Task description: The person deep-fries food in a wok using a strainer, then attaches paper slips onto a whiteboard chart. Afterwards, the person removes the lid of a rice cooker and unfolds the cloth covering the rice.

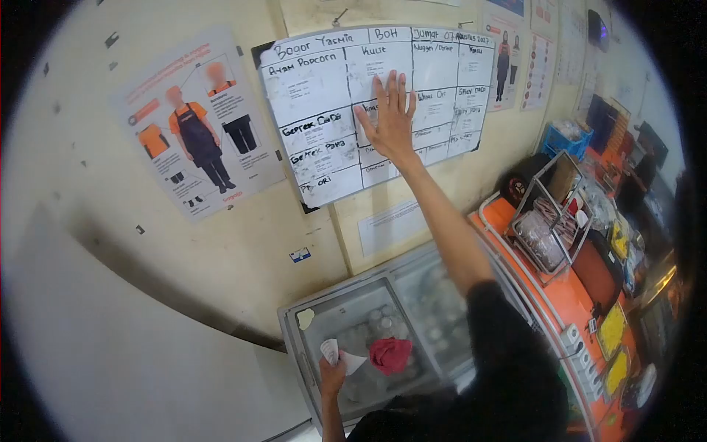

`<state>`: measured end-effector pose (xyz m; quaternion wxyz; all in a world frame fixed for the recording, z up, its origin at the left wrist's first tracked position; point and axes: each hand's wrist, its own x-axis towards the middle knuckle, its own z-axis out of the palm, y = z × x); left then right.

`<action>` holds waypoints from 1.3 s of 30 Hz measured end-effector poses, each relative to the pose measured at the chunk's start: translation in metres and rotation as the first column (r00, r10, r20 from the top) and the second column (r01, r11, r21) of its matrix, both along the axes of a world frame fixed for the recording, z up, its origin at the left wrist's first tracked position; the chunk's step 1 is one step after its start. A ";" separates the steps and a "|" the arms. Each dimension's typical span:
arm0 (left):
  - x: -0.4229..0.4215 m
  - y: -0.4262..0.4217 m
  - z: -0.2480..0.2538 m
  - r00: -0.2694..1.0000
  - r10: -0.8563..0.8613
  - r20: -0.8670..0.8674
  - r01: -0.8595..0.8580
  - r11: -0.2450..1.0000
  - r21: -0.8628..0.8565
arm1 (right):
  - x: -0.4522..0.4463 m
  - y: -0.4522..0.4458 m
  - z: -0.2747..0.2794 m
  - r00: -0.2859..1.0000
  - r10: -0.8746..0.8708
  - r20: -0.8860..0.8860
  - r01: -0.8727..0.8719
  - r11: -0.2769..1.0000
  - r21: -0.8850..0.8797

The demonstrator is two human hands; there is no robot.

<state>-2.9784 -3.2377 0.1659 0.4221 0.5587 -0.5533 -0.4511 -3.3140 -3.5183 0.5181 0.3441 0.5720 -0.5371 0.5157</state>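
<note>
My right hand point(390, 121) is raised to the whiteboard point(309, 88) on the wall. Its fingers are spread and its palm faces the board, over the cells near "Kulit". The board has a hand-drawn grid with marker writing, and small printed labels sit in several cells. Low down, my left hand point(333, 374) is closed on white paper slips point(353, 362), one of them curled with print on it. That hand is above the glass lid of a chest freezer point(294, 318). Beside it on the glass lies a crumpled red cloth point(390, 356).
Posters point(197, 125) hang left of the board, with more to the right. A printed sheet point(390, 227) is below it. At right, an orange table point(501, 214) carries a metal rack point(549, 221), a power strip point(582, 361), yellow items point(611, 331) and a blue crate point(567, 140).
</note>
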 end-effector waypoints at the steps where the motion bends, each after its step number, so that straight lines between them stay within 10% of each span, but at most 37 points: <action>1: 0.003 0.005 -0.004 0.999 0.039 -0.015 -0.040 0.997 -0.058 | 0.002 0.004 0.005 0.995 -0.015 -0.103 0.019 0.999 0.036; 6: 0.007 0.008 0.014 0.980 0.183 0.077 -0.189 0.980 0.071 | 0.041 0.075 -0.031 0.977 0.211 0.018 -0.212 0.971 0.110; 8: 0.007 0.003 0.038 0.981 0.187 0.053 -0.193 0.970 0.150 | 0.073 0.135 -0.109 0.771 0.520 0.368 -0.637 0.627 0.449; 10: 0.007 0.007 0.048 0.983 0.182 -0.006 -0.180 0.976 0.119 | 0.116 0.214 -0.184 0.722 0.502 0.476 -0.646 0.244 0.723; 13: 0.011 0.007 0.046 0.995 0.095 -0.033 -0.092 0.992 0.084 | 0.150 0.280 -0.282 0.456 0.135 0.880 -0.869 -0.147 0.473; 15: 0.013 0.013 0.040 0.999 0.013 -0.049 -0.007 0.994 0.113 | 0.163 0.305 -0.316 0.062 -0.118 0.991 -0.998 0.011 0.063; 23: 0.048 0.038 0.002 0.830 0.134 -0.542 0.025 0.961 0.275 | 0.157 0.341 -0.454 0.174 -0.167 0.971 -0.985 -0.029 0.172; 27: 0.055 0.049 0.044 0.731 0.131 -0.669 0.063 0.964 0.258 | 0.166 0.359 -0.475 0.645 0.225 0.730 -0.749 0.000 0.662; 29: 0.051 0.051 0.068 0.770 0.110 -0.629 0.085 0.958 0.272 | 0.184 0.349 -0.425 0.771 0.378 0.513 -0.637 0.418 0.648; 30: 0.051 0.050 0.066 0.766 0.119 -0.631 0.074 0.960 0.271 | 0.192 0.341 -0.401 0.767 0.388 0.510 -0.640 0.410 0.650; 32: 0.047 0.051 0.061 0.829 0.046 -0.558 0.151 0.941 0.302 | 0.202 0.319 -0.351 0.092 0.222 0.971 -0.972 0.234 0.038; 35: 0.033 0.051 0.083 0.974 -0.142 -0.178 0.160 0.983 0.092 | 0.198 0.304 -0.262 0.229 0.099 0.968 -0.973 0.010 0.229; 39: 0.021 0.050 0.082 0.957 -0.066 -0.281 0.071 0.997 0.007 | 0.183 0.289 -0.263 0.082 0.155 0.984 -0.991 0.113 0.065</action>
